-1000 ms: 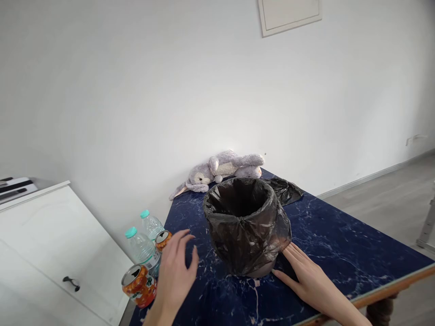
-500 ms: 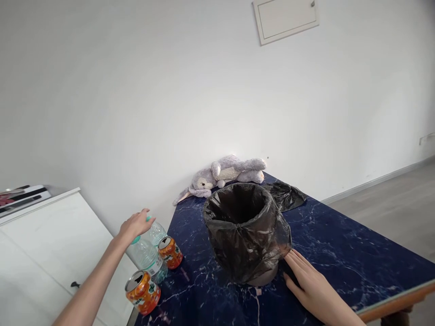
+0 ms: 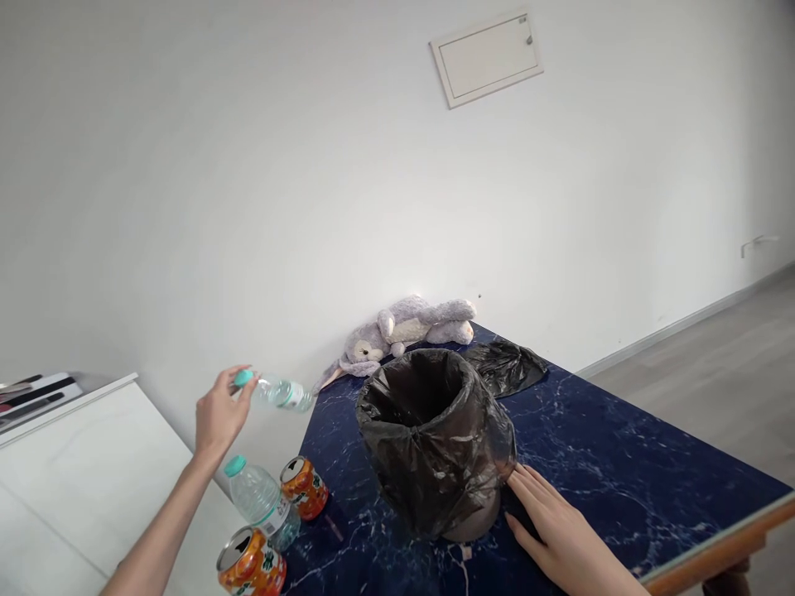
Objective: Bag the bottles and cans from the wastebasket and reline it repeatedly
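My left hand (image 3: 222, 412) grips a clear plastic bottle (image 3: 286, 394) by its teal cap, holding it tilted in the air above the table's left side. Below it, a second clear bottle (image 3: 256, 497) with a teal cap stands between two orange soda cans, one can (image 3: 304, 488) farther back and the other can (image 3: 252, 563) nearer. A trash bin (image 3: 435, 463) lined with a black plastic bag stands mid-table, its mouth open upward. Against the bin's lower right side lies my right hand (image 3: 546, 517), fingers stretched out and the tips touching the bag.
A grey plush rabbit (image 3: 403, 327) lies on its side at the table's far end by the wall. Behind the bin is a crumpled black plastic bag (image 3: 506, 367). The dark blue marbled table (image 3: 621, 463) borders a white cabinet (image 3: 99, 480) on the left.
My left hand has lifted one bottle off the table by its cap and tilted it. My right hand stays at the bin. The whole view has shifted slightly.
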A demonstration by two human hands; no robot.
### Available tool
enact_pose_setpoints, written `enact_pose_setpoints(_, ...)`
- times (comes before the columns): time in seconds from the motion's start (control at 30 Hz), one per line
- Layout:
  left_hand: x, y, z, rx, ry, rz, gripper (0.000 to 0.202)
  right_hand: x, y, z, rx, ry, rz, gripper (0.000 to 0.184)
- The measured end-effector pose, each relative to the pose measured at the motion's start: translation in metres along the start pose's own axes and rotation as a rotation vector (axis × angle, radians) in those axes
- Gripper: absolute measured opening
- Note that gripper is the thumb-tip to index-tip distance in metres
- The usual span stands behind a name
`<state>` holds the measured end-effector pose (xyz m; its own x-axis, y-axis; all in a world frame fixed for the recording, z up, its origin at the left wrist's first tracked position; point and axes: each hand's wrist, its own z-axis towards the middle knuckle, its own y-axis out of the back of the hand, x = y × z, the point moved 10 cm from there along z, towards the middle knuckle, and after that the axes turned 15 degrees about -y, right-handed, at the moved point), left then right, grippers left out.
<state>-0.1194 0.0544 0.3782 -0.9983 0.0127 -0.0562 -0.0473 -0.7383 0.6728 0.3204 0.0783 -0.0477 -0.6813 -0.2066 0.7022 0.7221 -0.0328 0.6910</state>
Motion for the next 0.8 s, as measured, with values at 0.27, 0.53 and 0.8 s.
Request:
enact_pose_setpoints(0.27,-0.158,0.074,0.005,-0.268,-0.306,-0.516,0.044,0.001,0.000,0.001,0.046,-0.012,-0.040,0.068)
enact_pose_setpoints(0.53,-0.273,0.023,-0.036,0.230,-0.686,-0.472,0.034,-0.001,0.000,0.001,0.026,-0.014,-0.002,0.065)
enact_pose_setpoints(0.8,-0.255,-0.042,-0.060,0.708,-0.705,-0.330,0.034,0.008,0.005,-0.001,0.057,0.019,-0.069,0.067)
